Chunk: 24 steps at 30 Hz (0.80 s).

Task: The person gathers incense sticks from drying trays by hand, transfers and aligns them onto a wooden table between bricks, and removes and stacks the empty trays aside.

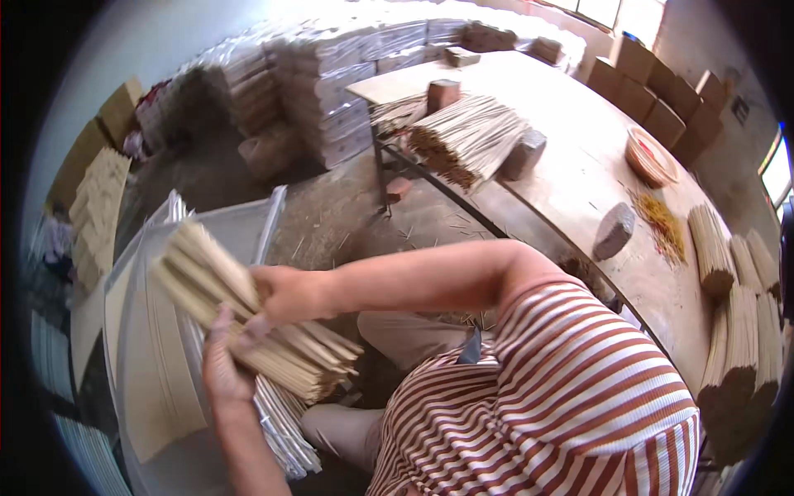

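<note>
A thick bundle of thin pale sticks [302, 355] slants across my lap, gripped by both hands. My left hand [227, 364] holds it from below and the side, thumb pressed up along it. From above, my right hand [285, 295] wraps its fingers round the middle of the bundle. Its upper left end is blurred. Under it lies a whitish bunch of long thin sticks [285, 434], partly hidden by the bundle and my left arm. To the left of my hands, a sheet of clear plastic [169, 355] covers flat beige material.
At the right stands a long table [571, 107] bearing a loose pile of sticks [471, 132], stone blocks [614, 231], an orange basket [651, 157] and yellow scraps [659, 227]. Stick bundles [740, 331] stack at its right end. Wrapped white packs [343, 91] and cardboard boxes [649, 91] stand behind.
</note>
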Each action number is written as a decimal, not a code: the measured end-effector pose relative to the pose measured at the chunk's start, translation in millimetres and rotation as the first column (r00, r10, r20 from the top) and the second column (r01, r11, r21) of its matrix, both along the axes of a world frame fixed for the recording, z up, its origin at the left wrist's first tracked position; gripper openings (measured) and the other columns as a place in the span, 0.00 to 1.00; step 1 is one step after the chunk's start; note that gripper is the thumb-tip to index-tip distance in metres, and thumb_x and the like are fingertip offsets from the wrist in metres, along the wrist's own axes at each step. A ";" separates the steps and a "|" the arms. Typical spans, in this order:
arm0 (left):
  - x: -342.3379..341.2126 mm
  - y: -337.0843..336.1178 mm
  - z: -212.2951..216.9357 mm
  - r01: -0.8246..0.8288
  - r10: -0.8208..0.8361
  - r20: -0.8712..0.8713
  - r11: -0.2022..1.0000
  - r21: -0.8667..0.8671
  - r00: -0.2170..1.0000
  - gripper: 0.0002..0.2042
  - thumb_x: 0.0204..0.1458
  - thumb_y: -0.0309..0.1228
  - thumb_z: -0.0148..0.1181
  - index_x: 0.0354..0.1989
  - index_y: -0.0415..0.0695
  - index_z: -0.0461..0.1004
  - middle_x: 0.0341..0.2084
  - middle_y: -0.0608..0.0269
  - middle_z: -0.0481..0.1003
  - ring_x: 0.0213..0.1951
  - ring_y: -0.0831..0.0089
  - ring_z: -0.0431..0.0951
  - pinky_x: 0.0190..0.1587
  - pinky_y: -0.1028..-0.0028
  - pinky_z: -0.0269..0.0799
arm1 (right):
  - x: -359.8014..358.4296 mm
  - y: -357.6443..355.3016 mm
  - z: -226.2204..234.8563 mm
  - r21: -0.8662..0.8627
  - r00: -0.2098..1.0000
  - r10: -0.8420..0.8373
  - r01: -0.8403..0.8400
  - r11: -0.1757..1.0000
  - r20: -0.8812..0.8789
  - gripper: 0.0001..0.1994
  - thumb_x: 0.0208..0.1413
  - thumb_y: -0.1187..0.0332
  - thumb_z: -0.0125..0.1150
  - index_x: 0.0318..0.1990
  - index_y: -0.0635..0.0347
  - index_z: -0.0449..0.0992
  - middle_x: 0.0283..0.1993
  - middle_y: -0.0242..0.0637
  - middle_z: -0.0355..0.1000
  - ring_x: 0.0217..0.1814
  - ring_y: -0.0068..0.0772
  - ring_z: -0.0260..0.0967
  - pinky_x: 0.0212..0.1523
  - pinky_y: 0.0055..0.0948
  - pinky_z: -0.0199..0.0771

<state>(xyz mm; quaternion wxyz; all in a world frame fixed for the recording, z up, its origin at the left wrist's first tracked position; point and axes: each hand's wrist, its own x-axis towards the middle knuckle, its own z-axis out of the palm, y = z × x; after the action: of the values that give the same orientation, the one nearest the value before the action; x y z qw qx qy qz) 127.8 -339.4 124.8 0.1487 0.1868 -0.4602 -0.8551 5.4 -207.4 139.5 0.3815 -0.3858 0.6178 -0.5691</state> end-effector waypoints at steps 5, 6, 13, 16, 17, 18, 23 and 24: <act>-142.2 114.7 24.7 0.487 -0.503 -0.007 0.840 -0.237 0.864 0.22 0.54 0.33 0.59 0.53 0.32 0.67 0.43 0.54 0.75 0.42 0.68 0.78 0.44 0.73 0.75 | -57.7 144.2 -16.3 -0.272 0.855 -0.444 0.510 0.816 0.269 0.37 0.41 0.71 0.75 0.56 0.67 0.56 0.48 0.41 0.68 0.53 0.30 0.68 0.52 0.30 0.73; -169.4 130.1 33.2 0.577 -0.591 0.038 0.769 -0.275 0.806 0.21 0.54 0.34 0.60 0.52 0.33 0.68 0.42 0.55 0.76 0.39 0.70 0.79 0.42 0.74 0.76 | -67.2 163.7 -15.6 -0.373 0.816 -0.416 0.560 0.740 0.401 0.35 0.44 0.74 0.72 0.56 0.65 0.55 0.48 0.42 0.68 0.51 0.29 0.70 0.51 0.31 0.76; -366.9 247.2 80.8 0.823 -0.833 0.340 0.216 -0.526 0.436 0.22 0.51 0.40 0.64 0.48 0.37 0.69 0.33 0.63 0.74 0.38 0.73 0.76 0.35 0.72 0.76 | -195.1 254.0 -3.4 -0.410 0.450 -0.727 0.877 0.251 0.518 0.25 0.48 0.74 0.69 0.50 0.65 0.60 0.41 0.42 0.72 0.41 0.31 0.75 0.40 0.31 0.80; -411.6 277.1 84.6 0.858 -0.808 0.465 0.094 -0.506 0.363 0.22 0.53 0.40 0.62 0.51 0.38 0.68 0.37 0.60 0.73 0.44 0.70 0.74 0.46 0.68 0.73 | -244.3 275.2 -18.1 -0.266 0.211 -0.749 0.963 0.047 0.629 0.21 0.49 0.73 0.67 0.48 0.66 0.63 0.40 0.42 0.71 0.42 0.33 0.73 0.41 0.34 0.79; -422.5 278.8 78.0 0.785 -0.750 0.528 -0.019 -0.619 0.398 0.22 0.54 0.39 0.61 0.52 0.37 0.68 0.39 0.60 0.73 0.44 0.72 0.73 0.47 0.70 0.72 | -249.8 278.4 -26.8 -0.200 0.248 -0.717 0.968 0.153 0.652 0.19 0.51 0.71 0.65 0.46 0.65 0.63 0.40 0.41 0.71 0.42 0.33 0.72 0.40 0.33 0.79; -432.2 279.3 68.6 0.702 -0.687 0.578 -0.140 -0.699 0.439 0.22 0.55 0.38 0.60 0.53 0.37 0.67 0.41 0.60 0.74 0.44 0.73 0.73 0.48 0.71 0.70 | -253.0 280.5 -36.5 -0.126 0.275 -0.682 0.957 0.261 0.678 0.16 0.53 0.70 0.63 0.45 0.65 0.64 0.40 0.40 0.71 0.41 0.33 0.71 0.40 0.33 0.79; -429.5 239.1 18.9 0.462 -0.648 0.336 0.027 -0.886 0.683 0.19 0.59 0.31 0.50 0.57 0.36 0.66 0.46 0.60 0.74 0.45 0.77 0.71 0.53 0.74 0.65 | -192.3 266.4 -37.6 -0.094 0.327 -0.505 0.897 0.432 0.799 0.07 0.58 0.74 0.53 0.42 0.64 0.64 0.39 0.38 0.67 0.42 0.35 0.70 0.43 0.37 0.78; -416.2 247.7 26.2 0.459 -0.664 0.332 0.020 -0.888 0.670 0.18 0.58 0.32 0.51 0.54 0.35 0.69 0.43 0.59 0.75 0.44 0.74 0.72 0.51 0.73 0.67 | -188.3 272.4 -42.2 -0.075 0.315 -0.510 0.897 0.436 0.800 0.07 0.58 0.74 0.53 0.42 0.64 0.64 0.39 0.38 0.67 0.42 0.35 0.70 0.43 0.37 0.78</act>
<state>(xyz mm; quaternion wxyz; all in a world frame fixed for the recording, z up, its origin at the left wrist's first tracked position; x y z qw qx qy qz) -288.4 -91.7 150.9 -0.0850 -0.2117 -0.8804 -0.4158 -182.9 64.9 97.2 0.1518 0.0929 0.3603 -0.9157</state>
